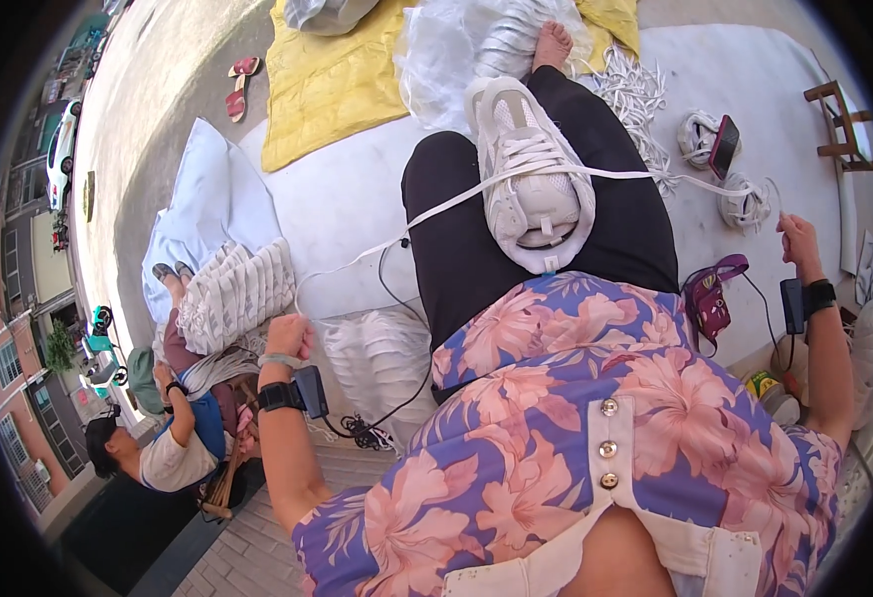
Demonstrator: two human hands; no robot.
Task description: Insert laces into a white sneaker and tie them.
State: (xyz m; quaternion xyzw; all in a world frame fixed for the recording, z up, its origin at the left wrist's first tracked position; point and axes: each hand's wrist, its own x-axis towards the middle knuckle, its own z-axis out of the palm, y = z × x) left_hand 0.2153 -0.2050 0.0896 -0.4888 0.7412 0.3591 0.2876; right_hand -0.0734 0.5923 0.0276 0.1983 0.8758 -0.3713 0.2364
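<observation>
A white-grey sneaker (pixel 504 211) rests across my black-trousered thighs, with its heel opening toward my body. White shoelace (pixel 448 204) crisscrosses its tongue, and its two long ends stretch outward to either side. My left hand (pixel 290 336), out at the left, is closed on one lace end, which sags a little near the fingers. Far out to the right, my right hand (pixel 799 246) is closed with the other lace end at its fingertips. Both hands are well apart from the sneaker. Black straps with small boxes circle both wrists.
White bundled shoe uppers (pixel 237 296) and a wrapped bundle (pixel 382 363) lie at left, loose laces (pixel 637 104) beyond my knee. At right are two laced shoes (pixel 745 204), a phone (pixel 723 147), a wooden stool (pixel 842 124) and a purple pouch (pixel 712 308). Another person (pixel 173 438) sits at left.
</observation>
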